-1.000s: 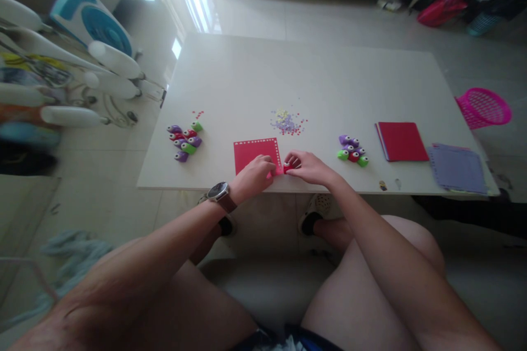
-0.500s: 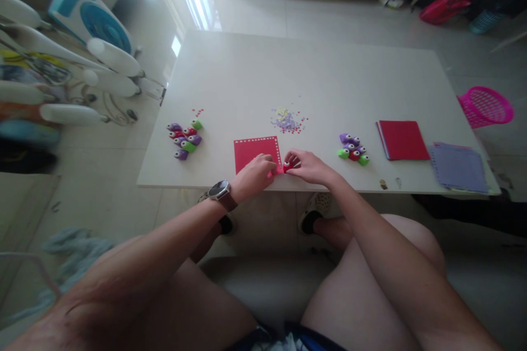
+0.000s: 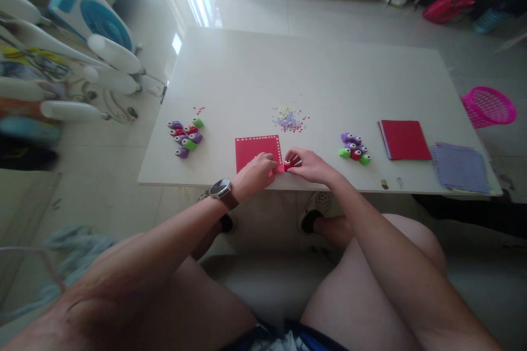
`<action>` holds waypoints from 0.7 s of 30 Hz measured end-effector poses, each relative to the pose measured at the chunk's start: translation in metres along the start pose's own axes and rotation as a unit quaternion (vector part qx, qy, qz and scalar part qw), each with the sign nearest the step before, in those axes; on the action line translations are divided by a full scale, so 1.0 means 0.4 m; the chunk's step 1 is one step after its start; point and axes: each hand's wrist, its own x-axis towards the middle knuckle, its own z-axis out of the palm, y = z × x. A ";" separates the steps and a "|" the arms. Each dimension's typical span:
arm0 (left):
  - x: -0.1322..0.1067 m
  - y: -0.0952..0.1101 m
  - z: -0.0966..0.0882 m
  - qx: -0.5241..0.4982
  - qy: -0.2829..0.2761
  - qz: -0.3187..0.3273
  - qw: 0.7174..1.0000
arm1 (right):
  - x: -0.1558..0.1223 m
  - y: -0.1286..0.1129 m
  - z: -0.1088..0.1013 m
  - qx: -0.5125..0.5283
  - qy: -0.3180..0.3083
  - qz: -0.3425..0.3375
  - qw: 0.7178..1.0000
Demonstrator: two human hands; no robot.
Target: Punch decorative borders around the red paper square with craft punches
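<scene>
Across the white table (image 3: 329, 77), near its edge on your side, lies the red sheet (image 3: 255, 148), small holes lining its twelve and three o'clock sides. Your left hand (image 3: 256, 172) covers its six o'clock part; I can't tell whether those fingers grip anything. From three o'clock, your right hand (image 3: 308, 165) has its fingers clamped on the red punch (image 3: 287, 164) at the sheet's four o'clock corner. Paper bits (image 3: 290, 118) scatter toward one o'clock.

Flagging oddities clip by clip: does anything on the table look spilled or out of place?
Possibly the small yellow, purple and red bits: they lie uncontained, scattered unevenly beyond the red sheet under the left hand, as if spilled.
</scene>
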 end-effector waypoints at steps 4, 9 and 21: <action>0.000 -0.001 0.000 0.003 -0.002 -0.002 1.000 | 0.000 -0.001 0.000 -0.010 -0.001 -0.002 1.000; 0.002 0.006 -0.007 0.003 -0.007 -0.008 1.000 | -0.001 -0.002 -0.001 -0.013 -0.003 0.001 1.000; 0.002 0.008 -0.007 0.006 -0.009 -0.010 1.000 | -0.002 -0.006 -0.002 -0.010 -0.005 0.013 1.000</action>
